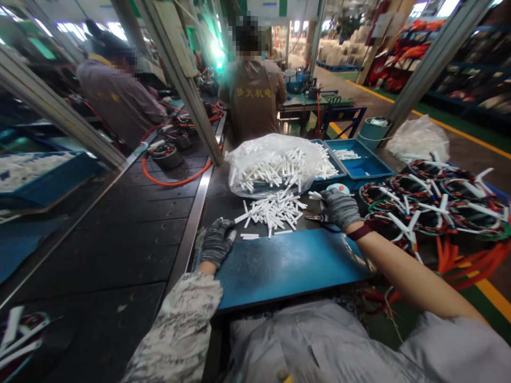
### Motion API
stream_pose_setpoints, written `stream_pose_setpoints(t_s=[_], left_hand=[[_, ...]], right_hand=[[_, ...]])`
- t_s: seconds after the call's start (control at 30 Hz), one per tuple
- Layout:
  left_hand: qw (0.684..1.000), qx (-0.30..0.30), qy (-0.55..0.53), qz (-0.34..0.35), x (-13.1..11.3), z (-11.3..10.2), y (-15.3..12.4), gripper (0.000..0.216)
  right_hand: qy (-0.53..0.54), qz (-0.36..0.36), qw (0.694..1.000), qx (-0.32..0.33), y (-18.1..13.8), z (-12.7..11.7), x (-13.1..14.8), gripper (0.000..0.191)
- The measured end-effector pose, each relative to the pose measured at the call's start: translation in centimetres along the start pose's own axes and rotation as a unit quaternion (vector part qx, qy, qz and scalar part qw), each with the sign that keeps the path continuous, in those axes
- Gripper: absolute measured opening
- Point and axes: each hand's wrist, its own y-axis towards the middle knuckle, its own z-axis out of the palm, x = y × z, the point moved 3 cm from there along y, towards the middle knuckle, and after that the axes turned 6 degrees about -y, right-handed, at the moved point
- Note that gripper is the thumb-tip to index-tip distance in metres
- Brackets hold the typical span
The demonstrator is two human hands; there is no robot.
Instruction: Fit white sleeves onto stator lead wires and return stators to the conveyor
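My left hand (217,242), in a grey knit glove, rests at the left end of a blue mat (279,266). Its thumb and forefinger are apart, and a short white tube (241,217) lies just off the fingertip. My right hand (342,208), gloved alike, has its fingers curled at short white tubes (315,196) that show at the fingertips; the grip itself is partly hidden. Behind it sits a round white thing with an orange centre (338,189). Pliers or snips (315,218) lie below that hand. A loose pile of white tubes (275,213) is between the hands.
A clear plastic bag (267,165) full of white tubes stands behind the pile, beside blue bins (367,165). Wire coils with white sleeves (415,202) crowd the right. A dark conveyor (120,239) runs along the left, carrying wound parts (165,157). Two people work beyond.
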Motion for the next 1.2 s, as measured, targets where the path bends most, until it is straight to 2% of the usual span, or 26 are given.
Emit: stream_pose_setpoints(t_s=[0.1,0.27,0.47,0.53,0.63,0.9,1.1,1.2], left_hand=[[1.0,0.004,0.001,0.007,0.1,0.0,0.1,0.027],[1.0,0.012,0.007,0.005,0.0,-0.1,0.1,0.024],[0.999,0.026,0.022,-0.012,-0.1,0.0,-0.1,0.028],[0.999,0.033,0.034,-0.018,-0.2,-0.1,-0.1,0.028],[0.998,0.04,0.052,-0.024,-0.4,-0.2,-0.1,0.028],[0.999,0.021,0.043,-0.006,-0.6,-0.4,-0.2,0.026],[0.999,0.023,0.041,-0.007,-0.3,-0.1,-0.1,0.027],[0.999,0.025,0.043,-0.007,-0.2,0.0,-0.1,0.027]], right_hand=[[0.001,-0.016,0.999,-0.034,1.9,-0.3,1.3,0.04],[-0.015,-0.048,0.998,-0.035,4.5,1.0,2.0,0.039],[-0.053,-0.025,0.998,-0.026,5.9,2.7,2.0,0.033],[-0.061,-0.028,0.997,-0.024,6.0,2.9,2.0,0.037],[-0.069,-0.049,0.996,-0.026,5.7,2.6,2.0,0.034],[-0.085,-0.112,0.989,-0.034,4.4,1.5,1.4,0.044],[-0.072,-0.202,0.977,0.02,3.5,2.3,2.8,0.048],[-0.068,-0.21,0.975,0.04,3.4,3.2,3.1,0.048]])
